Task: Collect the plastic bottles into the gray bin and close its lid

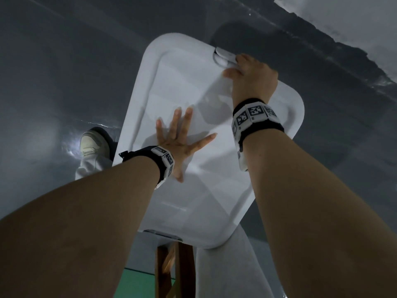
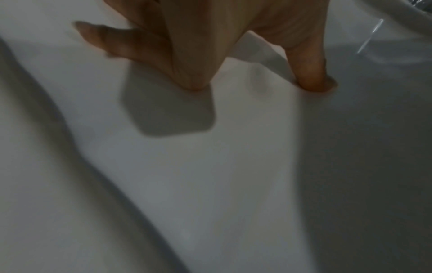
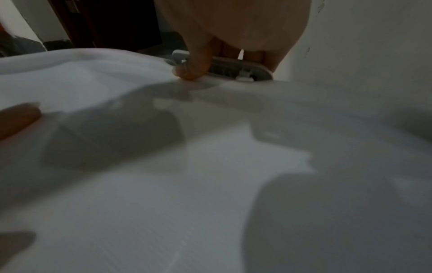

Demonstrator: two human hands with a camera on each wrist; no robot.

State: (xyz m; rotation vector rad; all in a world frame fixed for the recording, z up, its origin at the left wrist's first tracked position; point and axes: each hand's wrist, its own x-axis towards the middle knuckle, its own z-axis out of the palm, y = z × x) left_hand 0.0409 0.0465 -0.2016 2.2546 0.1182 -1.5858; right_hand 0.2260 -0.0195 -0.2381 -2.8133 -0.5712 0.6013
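Observation:
The gray bin's pale lid (image 1: 189,87) lies flat over the bin and hides whatever is inside; no bottles are visible. My left hand (image 1: 182,138) lies flat on the lid's middle with its fingers spread and straight, and the left wrist view shows its fingertips (image 2: 313,81) pressing the lid (image 2: 210,175). My right hand (image 1: 249,74) is at the lid's far edge, its fingers curled over the latch clip (image 1: 225,55) and the thumb on the lid rim. In the right wrist view the thumb (image 3: 194,68) presses beside the gray latch (image 3: 233,69).
The bin stands on a dark gray floor (image 1: 53,82). My shoe (image 1: 92,145) is on the floor left of the bin. A wooden stool leg (image 1: 171,269) and a green surface (image 1: 133,284) show below the bin's near end. A pale wall base (image 1: 343,22) runs at the far right.

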